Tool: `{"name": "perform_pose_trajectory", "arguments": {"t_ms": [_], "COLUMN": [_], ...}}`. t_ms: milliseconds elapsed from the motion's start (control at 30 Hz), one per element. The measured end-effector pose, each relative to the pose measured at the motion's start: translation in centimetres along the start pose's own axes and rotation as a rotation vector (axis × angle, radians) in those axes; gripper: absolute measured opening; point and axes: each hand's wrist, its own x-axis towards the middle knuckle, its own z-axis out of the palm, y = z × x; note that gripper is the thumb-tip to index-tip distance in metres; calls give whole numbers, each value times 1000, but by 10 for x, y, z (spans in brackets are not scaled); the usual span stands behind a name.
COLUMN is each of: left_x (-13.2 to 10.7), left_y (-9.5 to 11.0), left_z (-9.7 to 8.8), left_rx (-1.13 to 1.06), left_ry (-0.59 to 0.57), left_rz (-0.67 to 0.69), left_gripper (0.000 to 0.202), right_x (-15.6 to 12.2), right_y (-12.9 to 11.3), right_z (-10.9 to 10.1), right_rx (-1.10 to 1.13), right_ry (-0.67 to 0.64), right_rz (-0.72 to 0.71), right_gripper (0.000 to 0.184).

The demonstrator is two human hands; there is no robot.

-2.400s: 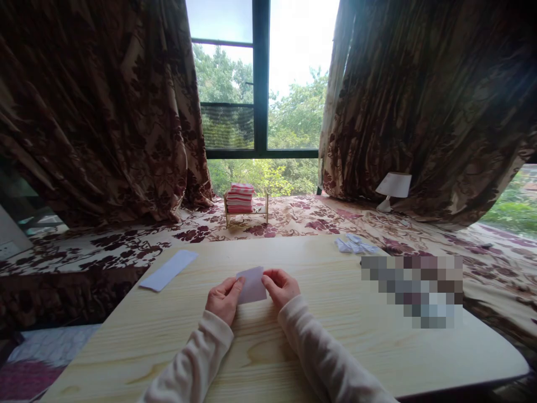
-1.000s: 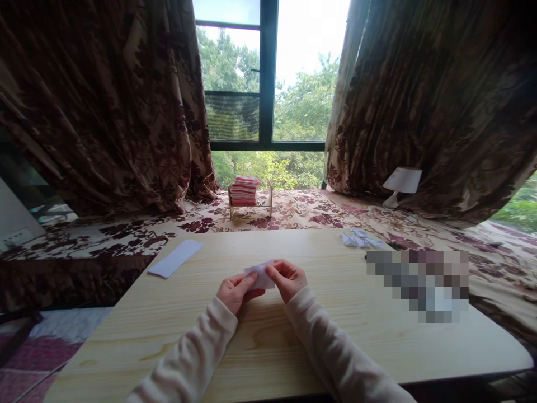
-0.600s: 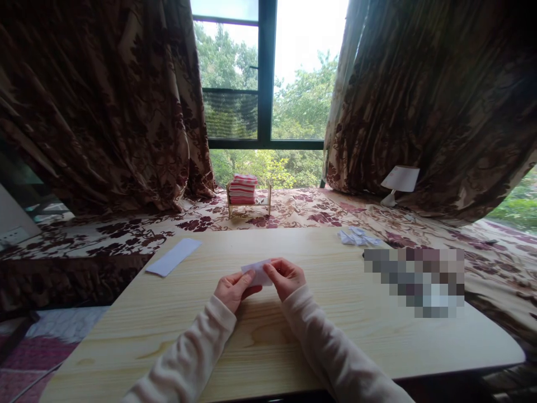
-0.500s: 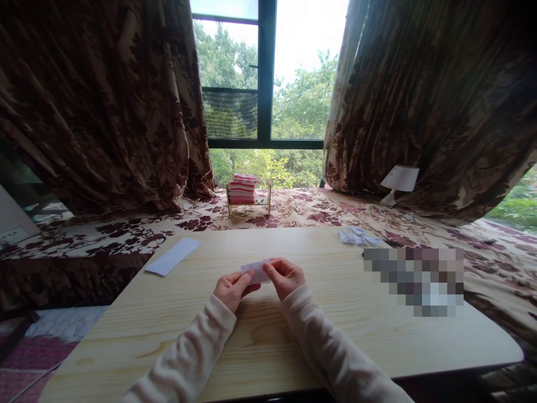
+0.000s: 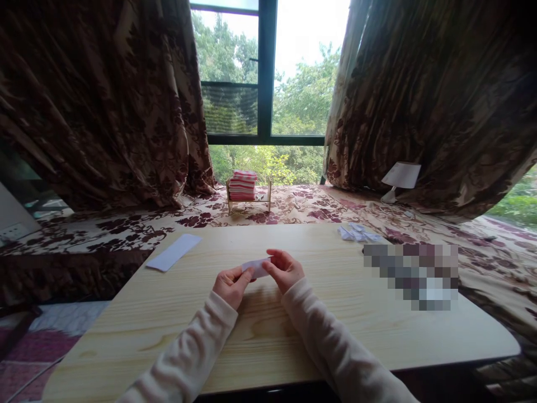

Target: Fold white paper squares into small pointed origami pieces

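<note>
A small white slip of paper (image 5: 257, 268) is held up above the middle of the table, between both hands. My left hand (image 5: 231, 284) pinches its left end with thumb and fingers. At the other end, my right hand (image 5: 286, 271) grips the paper, its thumb in front and its fingers bent behind the top edge. A white paper strip (image 5: 174, 253) lies flat toward the table's far left. Several folded white paper pieces (image 5: 358, 232) are heaped near the far right edge.
The light wood table (image 5: 176, 336) has rounded corners. Blurred-out items (image 5: 413, 277) lie along its right side. Past the far edge, a flowered cover carries a small rack (image 5: 249, 206) of striped pink cloths (image 5: 242, 186) and a white lamp (image 5: 401, 174). Curtains (image 5: 104, 112) flank the window.
My right fingers have lifted and loosened a little at the paper's right end. My left hand keeps its pinch. The view has tilted slightly downward.
</note>
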Motion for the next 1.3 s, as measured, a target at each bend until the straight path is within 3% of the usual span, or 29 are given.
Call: {"name": "perform_pose_trajectory", "arguments": {"t_ms": [133,300,500,633,867,1100,1300], "left_x": [-1,-2,0,-1,-2,-1,3], "left_y": [4,8,8,12,18,16,16], "left_z": [-2,3,0,-3,-2,-5,-4], "left_rx": [123,48,151,250,364,321,392], "left_ry": [-16,45,-106,-142,-124,-219,-39], "left_rz": [21,-70,-51,-22,82,-6,119], "left_gripper": [28,33,26,27,23,25,26], "right_x": [-2,-7,-2,0,-2,-2,-4], "right_y": [-1,1,-11,-19,-21,-23,-13], "right_z": [1,7,1,-3,-3,-5,2], "right_rx": [-60,-96,-71,-43,-24,-38,-105], "right_ry": [-62,-9,143,223,232,206,64], "right_rz": [44,-72,-108,-118,-106,-130,-129], "right_gripper": [17,16,20,19,18,16,18]}}
